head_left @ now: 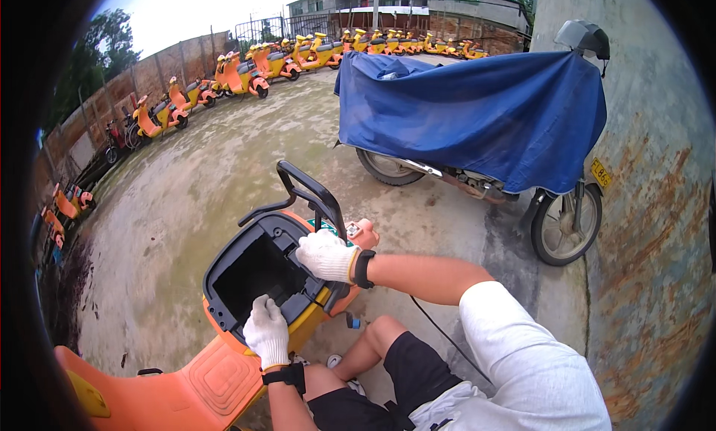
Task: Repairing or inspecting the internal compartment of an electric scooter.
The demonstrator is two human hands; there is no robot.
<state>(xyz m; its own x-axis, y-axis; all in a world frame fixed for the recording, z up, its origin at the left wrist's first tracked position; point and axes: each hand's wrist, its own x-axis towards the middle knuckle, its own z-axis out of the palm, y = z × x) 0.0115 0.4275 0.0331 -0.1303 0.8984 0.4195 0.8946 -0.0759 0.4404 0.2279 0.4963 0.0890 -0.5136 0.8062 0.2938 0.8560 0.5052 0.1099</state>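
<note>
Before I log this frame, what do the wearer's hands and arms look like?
Left hand and right hand both wear a white knit glove with ribbed cuff, plus a black wrist strap. Right arm: short white fabric sleeve; left sleeve out of view. Thin black cable below it, attachment unclear.

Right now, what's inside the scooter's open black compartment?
Dark space shows inside the compartment; its bottom is too dark to make out. The person's gloved left hand covers part of its near side, so whatever lies behind that hand is hidden.
</note>
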